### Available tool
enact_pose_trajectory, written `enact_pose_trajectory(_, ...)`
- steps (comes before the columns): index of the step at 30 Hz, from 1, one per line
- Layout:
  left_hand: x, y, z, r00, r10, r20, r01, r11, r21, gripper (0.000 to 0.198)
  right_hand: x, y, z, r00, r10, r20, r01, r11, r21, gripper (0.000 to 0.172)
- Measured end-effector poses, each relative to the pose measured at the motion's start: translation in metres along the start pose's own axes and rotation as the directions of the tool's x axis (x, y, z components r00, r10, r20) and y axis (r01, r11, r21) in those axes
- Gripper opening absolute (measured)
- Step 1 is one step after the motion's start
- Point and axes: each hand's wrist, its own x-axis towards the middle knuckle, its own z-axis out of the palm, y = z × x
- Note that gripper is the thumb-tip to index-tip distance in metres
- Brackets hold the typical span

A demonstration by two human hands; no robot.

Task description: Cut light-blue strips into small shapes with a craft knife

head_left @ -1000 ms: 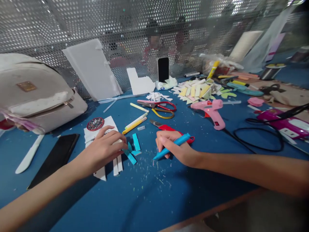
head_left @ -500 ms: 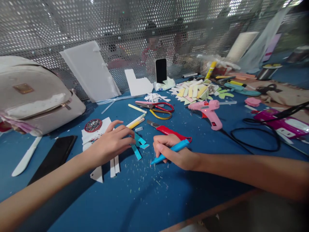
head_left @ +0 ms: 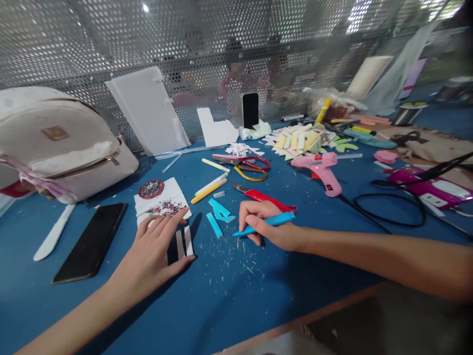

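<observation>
My left hand (head_left: 155,246) hovers or rests, fingers spread, over two white strips (head_left: 188,240) and the lower edge of a white paper (head_left: 175,190). On that paper lie a round red-rimmed piece (head_left: 151,189) and scattered colourful bits (head_left: 168,208). My right hand (head_left: 268,224) is wrapped round a blue pen (head_left: 271,222), its tip pointing left, low over the table. Between the hands are bright blue strips (head_left: 215,225). Just behind my right hand lies a red-handled cutter (head_left: 271,201). Small shavings are scattered below the pen tip.
Red-and-yellow scissors (head_left: 254,167), a yellow pen (head_left: 209,191) and a pink glue gun (head_left: 321,170) lie farther back. A phone (head_left: 250,111) stands near the mesh. At left are a backpack (head_left: 62,148), a black phone (head_left: 90,241) and a white knife (head_left: 54,234).
My left hand has moved from the blue strips leftward and nearer, its fingers now spread over the white strips. The pen in my right hand has tilted flatter, its tip slightly higher.
</observation>
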Motion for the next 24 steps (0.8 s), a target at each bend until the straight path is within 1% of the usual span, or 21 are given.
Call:
enact_pose_trajectory(5,-0.003,0.010,0.000,1.000,-0.007,-0.022,0.005,0.997,-0.074,0.074,0.003,0.001,0.001,1.000,-0.013,-0.027,0.012,0.999,-0.051,0.029)
enact_pose_trajectory(9,-0.006,0.025,0.000,0.998,0.050,-0.024,-0.052,0.995,-0.087,0.078,0.005,-0.001,0.004,0.998,-0.021,-0.061,0.014,0.993,-0.120,0.019)
enact_pose_trajectory(10,-0.006,0.028,0.001,0.997,0.074,-0.026,-0.076,0.994,-0.081,0.079,0.006,-0.002,0.005,0.998,-0.025,-0.064,0.015,0.990,-0.143,0.017)
enact_pose_trajectory(12,-0.007,0.034,0.004,0.991,0.126,-0.040,-0.128,0.990,-0.063,0.077,0.007,-0.003,0.007,0.997,-0.037,-0.061,0.025,0.980,-0.200,0.019)
enact_pose_trajectory(14,-0.008,0.038,0.008,0.983,0.172,-0.061,-0.174,0.984,-0.044,0.070,0.009,-0.005,0.008,0.997,-0.059,-0.046,0.045,0.963,-0.266,0.021)
enact_pose_trajectory(17,-0.008,0.042,0.010,0.974,0.212,-0.078,-0.213,0.977,-0.009,0.059,0.010,-0.005,0.008,0.996,-0.089,-0.018,0.076,0.929,-0.363,0.019)
enact_pose_trajectory(22,-0.016,0.042,0.005,0.956,0.290,-0.051,-0.285,0.954,0.094,0.067,0.008,-0.006,0.006,0.993,-0.114,-0.020,0.093,0.887,-0.453,0.019)
enact_pose_trajectory(24,-0.022,0.042,0.004,0.950,0.307,-0.055,-0.298,0.945,0.133,0.066,0.006,-0.007,0.008,0.991,-0.132,0.031,0.131,0.869,-0.478,0.022)
